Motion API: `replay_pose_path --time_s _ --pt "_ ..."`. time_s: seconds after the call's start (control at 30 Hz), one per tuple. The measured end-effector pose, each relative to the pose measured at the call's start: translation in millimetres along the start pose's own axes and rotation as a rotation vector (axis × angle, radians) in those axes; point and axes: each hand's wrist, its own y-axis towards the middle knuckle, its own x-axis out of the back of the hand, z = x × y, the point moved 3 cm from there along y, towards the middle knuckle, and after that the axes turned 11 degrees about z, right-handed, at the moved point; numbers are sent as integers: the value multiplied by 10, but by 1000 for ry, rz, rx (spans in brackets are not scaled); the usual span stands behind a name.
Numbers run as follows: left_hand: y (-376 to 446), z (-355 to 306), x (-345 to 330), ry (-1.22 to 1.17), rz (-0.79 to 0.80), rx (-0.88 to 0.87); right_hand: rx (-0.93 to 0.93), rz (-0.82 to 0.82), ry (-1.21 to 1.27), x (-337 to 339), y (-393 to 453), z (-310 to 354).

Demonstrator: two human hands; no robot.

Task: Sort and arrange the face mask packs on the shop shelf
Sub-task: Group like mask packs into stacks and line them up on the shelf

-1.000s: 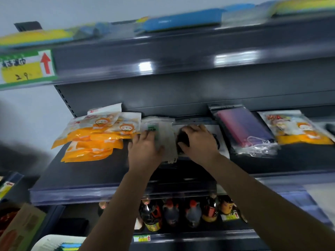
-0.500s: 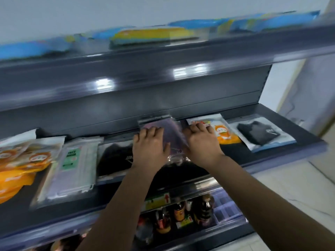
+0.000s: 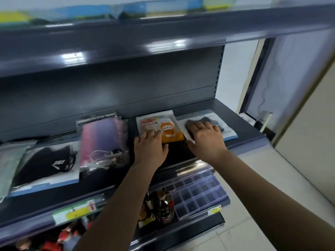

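Head view shows the left hand [image 3: 150, 147] flat on the orange mask pack [image 3: 159, 126] and the right hand [image 3: 205, 135] flat on the dark mask pack [image 3: 213, 126], both on the shelf [image 3: 241, 122]; neither grip holds anything. These packs look light, soft and slippery, so better pinch an edge.

Four mask packs are laid in a row on the middle shelf [image 3: 243, 124]: the logo pack [image 3: 49, 163] at the left, the multi-mask pack [image 3: 103, 142] just right of it, then the cartoon pack [image 3: 163, 125], then the end pack [image 3: 221, 127]. The left hand [image 3: 150, 147] is rested on the cartoon pack's near left corner, the right hand [image 3: 204, 136] on the end pack. Bottles [image 3: 163, 209] are stood on the shelf below, and more packs [image 3: 145, 8] are laid on the shelf above.
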Motion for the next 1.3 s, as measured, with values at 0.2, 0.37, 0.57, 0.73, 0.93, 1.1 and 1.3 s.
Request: replay_pose_path --time_s 0.2,0.37,0.57,0.73,0.93,1.1,1.3 --pt "248 -175 -171 -41 70 62 -82 51 123 -103 69 -505" --pt "533 -190 -289 -108 95 138 -166 109 177 -230 240 -787" --pt "819 -276 -301 -168 24 129 -204 114 257 -296 479 -1044" --pt "957 -235 -257 -273 -5 113 -198 154 299 -399 668 -1166" --pt "994 -37 -451 -370 27 348 -219 197 318 -447 792 -1272" --pt "875 -41 -405 -483 88 601 -172 192 458 -405 890 -1396" --pt "654 -201 -376 -610 -40 637 -132 167 819 -454 897 -1629"
